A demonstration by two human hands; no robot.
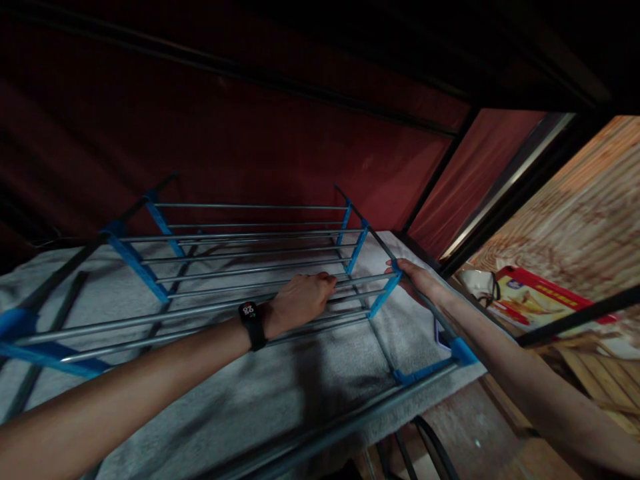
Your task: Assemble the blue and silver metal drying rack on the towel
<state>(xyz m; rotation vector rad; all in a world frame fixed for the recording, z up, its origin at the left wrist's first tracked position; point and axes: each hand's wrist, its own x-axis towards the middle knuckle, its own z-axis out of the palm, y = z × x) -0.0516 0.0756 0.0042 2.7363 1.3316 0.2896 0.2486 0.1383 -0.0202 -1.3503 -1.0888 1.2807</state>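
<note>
A rack [260,270] of grey metal tubes and blue plastic brackets lies on a light grey cloth-like surface. My left hand [305,298], with a black smart band [253,325] on its wrist, is closed around a rack tube [200,308] near the middle; its fingertips are partly hidden. My right hand [415,279] grips a blue bracket [385,297] where it meets the dark side post [434,310]. Its thumb lies beside the joint and other fingers reach behind the post. Nearer me, another blue bracket [425,371] joins the post to a thick tube [350,427].
Dark red panels [240,133] in a black frame stand behind the rack. A phone-like object [442,333] lies under the right forearm. To the right are a red and yellow box [545,300], a white item with a cord [477,283] and wooden slats [600,380].
</note>
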